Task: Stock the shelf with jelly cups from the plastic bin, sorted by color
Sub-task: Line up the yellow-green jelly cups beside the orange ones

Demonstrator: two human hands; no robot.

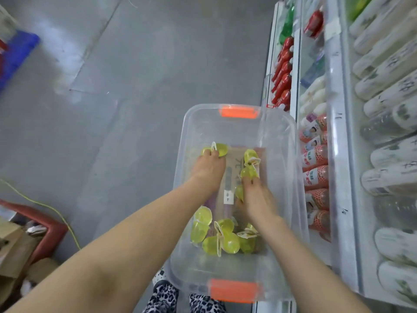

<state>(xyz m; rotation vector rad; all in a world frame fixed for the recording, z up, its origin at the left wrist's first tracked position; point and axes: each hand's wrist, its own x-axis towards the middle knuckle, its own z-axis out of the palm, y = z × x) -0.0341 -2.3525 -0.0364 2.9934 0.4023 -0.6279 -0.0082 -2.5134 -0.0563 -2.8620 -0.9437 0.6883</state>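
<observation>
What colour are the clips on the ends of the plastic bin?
Orange; both clips on the bin show plainly in the head view.

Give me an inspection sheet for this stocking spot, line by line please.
Surface: grey floor, scuffed.
Job's things: clear plastic bin with orange latches; yellow-green jelly cups loose inside; shelf at right.
Clutter: red crate, cardboard boxes, blue crate.
Grippers: left hand has its fingers on the far cups, grip unclear; right hand holds a cup.
Cables: yellow cable on the floor at left.
Surroundings: red bottles and white packs on the shelves.
</observation>
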